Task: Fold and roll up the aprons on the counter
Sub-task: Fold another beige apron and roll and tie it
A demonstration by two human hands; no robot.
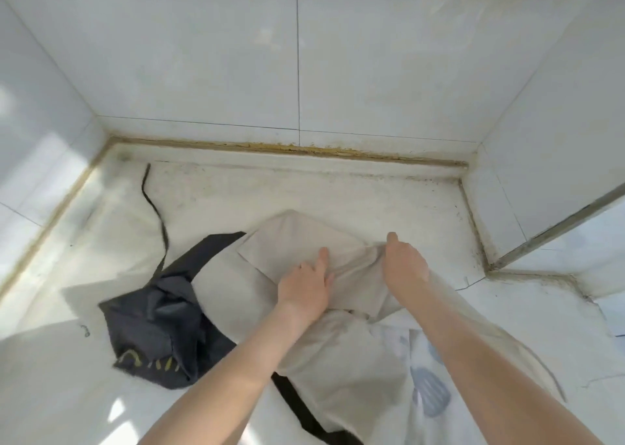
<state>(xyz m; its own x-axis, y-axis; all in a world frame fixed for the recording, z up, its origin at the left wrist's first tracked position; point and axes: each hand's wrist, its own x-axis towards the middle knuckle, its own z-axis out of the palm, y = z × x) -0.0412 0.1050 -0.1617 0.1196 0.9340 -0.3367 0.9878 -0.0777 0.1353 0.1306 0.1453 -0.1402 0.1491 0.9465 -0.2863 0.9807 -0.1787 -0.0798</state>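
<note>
Beige apron (297, 238) lies mid-counter (338, 191), its near end overlapping a white patterned cloth (429, 387), with a crumpled dark apron (159, 329) just to its left. On it, the right hand (404, 265) clenches a gathered bunch of the fabric, and the left hand (304, 285) presses down with its forefinger straight; whether its other fingers pinch cloth cannot be told. Judged mid-fold: the left should pin the crease while the right draws the bunch taut and flat, squaring the far edges toward the tiled wall (203, 55) before rolling.
</note>
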